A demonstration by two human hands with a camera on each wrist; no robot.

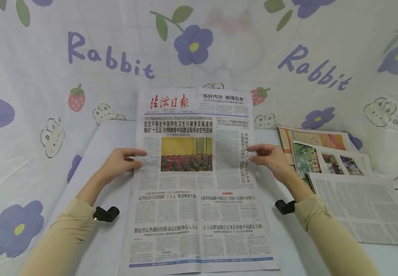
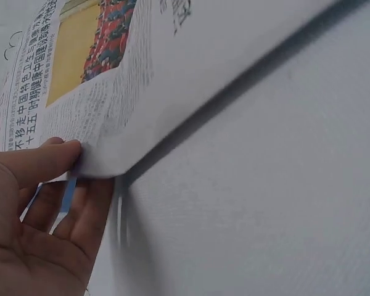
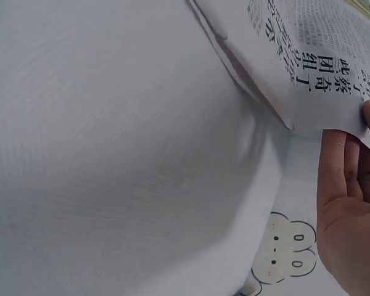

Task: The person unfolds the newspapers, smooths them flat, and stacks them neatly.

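A Legal Daily newspaper (image 1: 204,184) spreads tall and rectangular over the middle of the white worktop (image 1: 107,241), its thin, matte newsprint marked by a soft vertical crease down the centre. The left hand (image 1: 121,164) pinches its left edge, thumb flat on the printed face and slightly bent fingers beneath; the right hand (image 1: 270,160) grips the opposite edge the same way, so both are nearly closed on paper. In the wrist views the side edges bow up from the smooth surface, dark shadow under them, and thin layers part along the right one. Red brushed characters head the page above a rectangular colour photo (image 1: 186,154).

To the right, overlapping printed papers (image 1: 364,207) lie fanned, a grey text sheet uppermost. Behind hangs a creased, faintly translucent sheet (image 1: 116,23) patterned with rounded purple flowers, strawberries and outlined rabbits. Stretchy beige sleeves (image 1: 326,234) fit closely around the forearms.
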